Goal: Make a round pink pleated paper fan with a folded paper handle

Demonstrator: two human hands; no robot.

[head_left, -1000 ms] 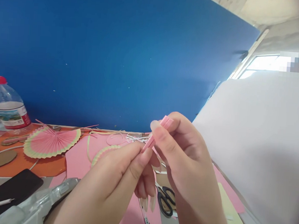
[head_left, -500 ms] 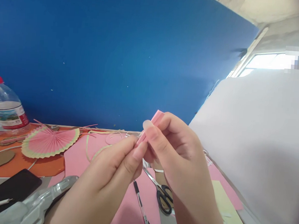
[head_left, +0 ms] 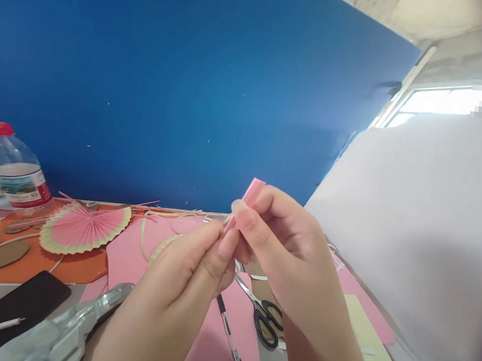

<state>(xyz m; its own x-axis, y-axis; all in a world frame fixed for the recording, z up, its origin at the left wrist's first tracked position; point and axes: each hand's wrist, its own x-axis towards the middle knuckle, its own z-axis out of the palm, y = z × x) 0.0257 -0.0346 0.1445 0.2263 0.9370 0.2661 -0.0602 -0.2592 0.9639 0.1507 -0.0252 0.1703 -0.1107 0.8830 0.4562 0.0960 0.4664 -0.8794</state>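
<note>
A narrow strip of folded pink paper [head_left: 254, 191] slants upward between my two hands. My left hand [head_left: 188, 276] pinches its lower end between thumb and fingers. Higher up, my right hand [head_left: 290, 244] grips the strip with the thumb laid across it; its top end sticks out above. Below the hands lie black-handled scissors [head_left: 267, 321] and a pen [head_left: 230, 336] on pink paper [head_left: 208, 349]. The fingers hide the middle and lower parts of the strip.
To the left, a pleated pink and yellow paper fan [head_left: 87, 227] lies on orange paper [head_left: 81, 271] beside cardboard discs [head_left: 2, 256]. A red-capped bottle [head_left: 16, 170] stands behind. A glue gun [head_left: 74, 323] and black phone [head_left: 21, 308] are near front left. Yellow paper [head_left: 373, 333] lies right.
The view has shifted slightly, so the table things sit a little farther right. Both hands keep their hold on the pink strip, with barely any movement.
</note>
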